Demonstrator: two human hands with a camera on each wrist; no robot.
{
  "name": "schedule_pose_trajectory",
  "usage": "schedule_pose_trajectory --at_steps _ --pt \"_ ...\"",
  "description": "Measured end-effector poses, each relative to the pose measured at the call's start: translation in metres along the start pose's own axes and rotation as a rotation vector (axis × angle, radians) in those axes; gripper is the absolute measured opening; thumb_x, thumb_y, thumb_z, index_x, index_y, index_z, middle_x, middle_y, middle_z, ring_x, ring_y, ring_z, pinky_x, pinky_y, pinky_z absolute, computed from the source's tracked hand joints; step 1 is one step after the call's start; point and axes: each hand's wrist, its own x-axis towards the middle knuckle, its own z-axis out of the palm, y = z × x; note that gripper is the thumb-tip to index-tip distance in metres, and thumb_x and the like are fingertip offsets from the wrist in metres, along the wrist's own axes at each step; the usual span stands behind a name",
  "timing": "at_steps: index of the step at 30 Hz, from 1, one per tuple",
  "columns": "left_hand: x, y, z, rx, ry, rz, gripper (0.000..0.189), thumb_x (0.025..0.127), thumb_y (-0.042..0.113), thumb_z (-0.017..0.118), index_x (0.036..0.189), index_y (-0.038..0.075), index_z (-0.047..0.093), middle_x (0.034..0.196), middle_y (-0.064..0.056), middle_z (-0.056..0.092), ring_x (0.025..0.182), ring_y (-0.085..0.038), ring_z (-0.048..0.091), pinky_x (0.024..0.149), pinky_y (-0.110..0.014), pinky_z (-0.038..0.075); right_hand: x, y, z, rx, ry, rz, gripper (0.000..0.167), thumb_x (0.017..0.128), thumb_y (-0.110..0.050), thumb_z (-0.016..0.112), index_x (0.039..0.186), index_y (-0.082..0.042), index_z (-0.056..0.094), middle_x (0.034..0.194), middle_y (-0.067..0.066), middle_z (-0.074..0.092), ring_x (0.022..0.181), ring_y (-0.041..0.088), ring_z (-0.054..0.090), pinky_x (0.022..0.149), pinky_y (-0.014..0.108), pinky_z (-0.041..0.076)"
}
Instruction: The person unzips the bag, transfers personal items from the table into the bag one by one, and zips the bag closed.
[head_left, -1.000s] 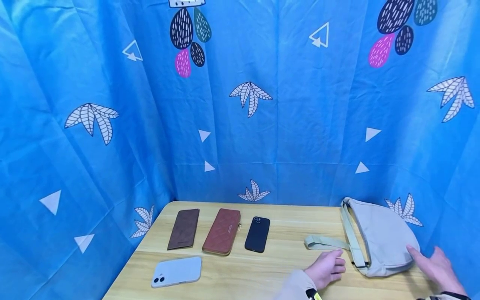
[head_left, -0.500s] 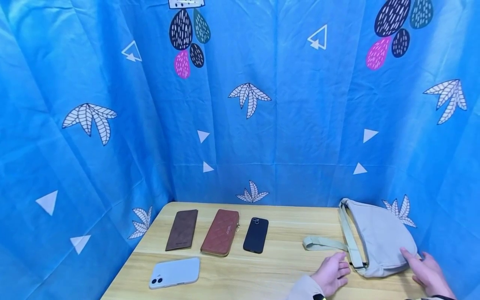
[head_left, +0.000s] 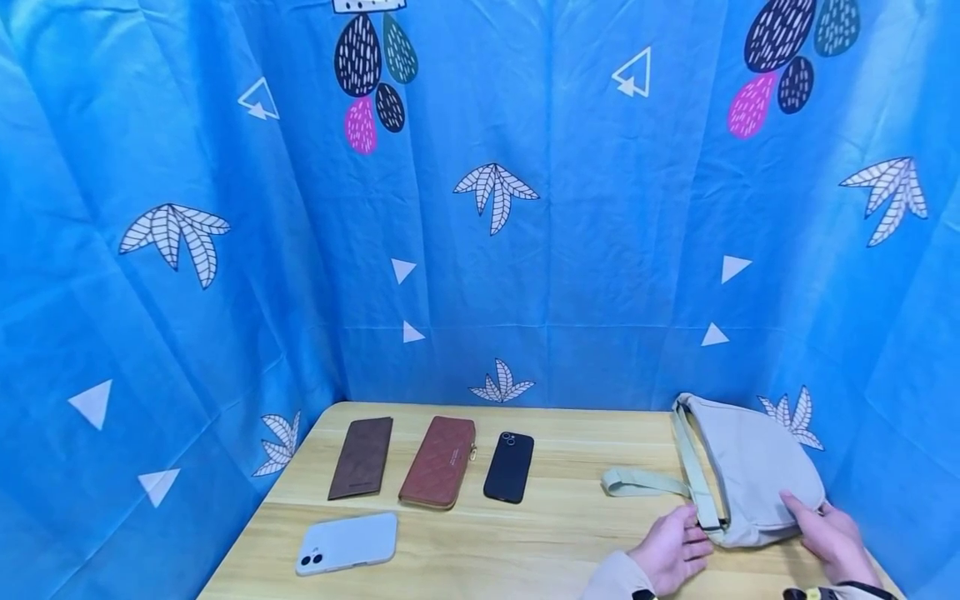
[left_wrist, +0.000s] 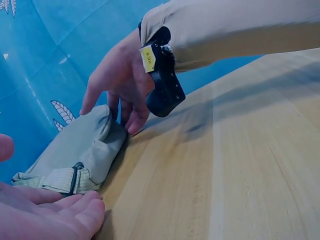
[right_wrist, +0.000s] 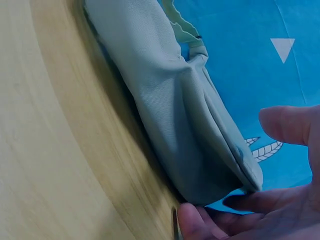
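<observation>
A pale grey-green shoulder bag (head_left: 768, 467) lies at the right end of the table, its light green strap (head_left: 645, 483) trailing left. My right hand (head_left: 831, 537) holds the bag's lower right end, the thumb over its upper face and the fingers around the edge. In the right wrist view, that hand's fingers (right_wrist: 192, 220) lie against the bag's end. My left hand (head_left: 672, 550) is beside the strap's lower end, its fingers extended and holding nothing. In the left wrist view, the left hand (left_wrist: 55, 215) appears palm up, close to the strap buckle (left_wrist: 75, 179); contact is unclear.
To the left on the wooden table (head_left: 555, 550) are a dark brown wallet (head_left: 362, 458), a reddish-brown zip wallet (head_left: 438, 462), a black phone (head_left: 509, 467) and a light blue phone (head_left: 347, 543). Blue patterned curtains (head_left: 555, 250) enclose the back and sides.
My right hand has moved left and onto the bag's end, the thumb now further over its face. My left hand has shifted slightly right, closer to the strap. The bag has barely moved.
</observation>
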Motion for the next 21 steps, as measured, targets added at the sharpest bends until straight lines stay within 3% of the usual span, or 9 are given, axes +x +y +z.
schedule_pose_trajectory --at_steps 3,5,6,9,11,15,18,20,21 --pt "-0.001 -0.001 -0.002 0.005 0.002 0.000 0.053 0.100 0.030 0.056 0.128 -0.015 0.055 0.120 -0.026 0.065 0.120 -0.051 0.060 0.113 -0.069 0.037 -0.001 -0.001 0.003 -0.008 0.016 -0.027 0.098 0.100 -0.063 0.041 0.155 0.015 0.020 0.115 0.037 0.045 0.081 0.029 0.055 0.071 0.034 0.047" --pt "-0.002 -0.001 -0.004 0.010 0.001 -0.001 0.053 0.100 0.030 0.056 0.127 -0.015 0.056 0.119 -0.024 0.066 0.119 -0.049 0.061 0.113 -0.068 0.038 -0.002 -0.001 0.005 0.005 0.009 -0.044 0.098 0.100 -0.062 0.043 0.157 0.013 0.016 0.123 0.043 0.044 0.094 0.040 0.057 0.083 0.041 0.053" --pt "-0.003 -0.001 -0.004 0.013 -0.003 -0.002 0.054 0.100 0.030 0.056 0.127 -0.015 0.055 0.119 -0.024 0.066 0.119 -0.049 0.061 0.114 -0.068 0.038 -0.002 -0.001 0.006 0.011 0.003 -0.048 0.101 0.100 -0.062 0.043 0.157 0.014 0.011 0.136 0.047 0.035 0.105 0.047 0.054 0.093 0.047 0.053" --pt "-0.005 -0.001 -0.007 0.024 -0.026 -0.015 0.057 0.100 0.030 0.056 0.130 -0.018 0.053 0.121 -0.027 0.065 0.121 -0.051 0.060 0.115 -0.069 0.036 -0.003 0.000 0.008 0.024 -0.019 -0.052 0.104 0.100 -0.063 0.045 0.156 0.016 0.007 0.153 0.049 0.013 0.137 0.060 0.028 0.118 0.062 0.032" --pt "-0.007 -0.001 -0.007 0.032 -0.048 -0.029 0.059 0.100 0.028 0.056 0.132 -0.021 0.050 0.122 -0.029 0.064 0.123 -0.053 0.058 0.115 -0.070 0.034 -0.004 -0.001 0.009 0.031 -0.033 -0.050 0.100 0.101 -0.059 0.046 0.156 0.016 0.007 0.156 0.047 0.010 0.144 0.061 0.018 0.122 0.064 0.022" --pt "-0.010 -0.002 -0.006 0.046 -0.071 -0.055 0.055 0.100 0.026 0.057 0.130 -0.019 0.052 0.119 -0.028 0.067 0.120 -0.051 0.061 0.114 -0.068 0.038 -0.007 -0.005 0.009 0.024 -0.081 -0.095 0.097 0.103 -0.054 0.048 0.156 0.016 0.005 0.155 0.046 0.013 0.142 0.059 0.022 0.120 0.065 0.027" --pt "-0.012 -0.002 -0.003 0.053 -0.075 -0.071 0.048 0.099 0.026 0.057 0.125 -0.015 0.057 0.115 -0.023 0.069 0.116 -0.047 0.065 0.111 -0.065 0.043 -0.008 -0.010 0.009 0.079 -0.123 -0.133 0.092 0.104 -0.041 0.053 0.159 0.010 -0.001 0.152 0.045 0.019 0.106 0.042 0.059 0.098 0.052 0.053" --pt "-0.015 -0.001 0.000 0.058 -0.080 -0.084 0.046 0.099 0.025 0.057 0.123 -0.013 0.059 0.114 -0.022 0.070 0.116 -0.045 0.066 0.110 -0.063 0.045 -0.008 -0.013 0.009 0.144 -0.169 -0.150 0.093 0.104 -0.033 0.057 0.160 0.005 -0.007 0.152 0.044 0.018 0.083 0.017 0.062 0.082 0.038 0.059" --pt "-0.017 -0.001 0.001 0.059 -0.086 -0.091 0.045 0.099 0.025 0.057 0.122 -0.014 0.059 0.114 -0.022 0.070 0.116 -0.046 0.066 0.110 -0.063 0.045 -0.008 -0.013 0.008 0.177 -0.182 -0.158 0.093 0.104 -0.029 0.058 0.161 0.002 -0.009 0.145 0.042 0.032 0.070 0.009 0.058 0.070 0.033 0.057"
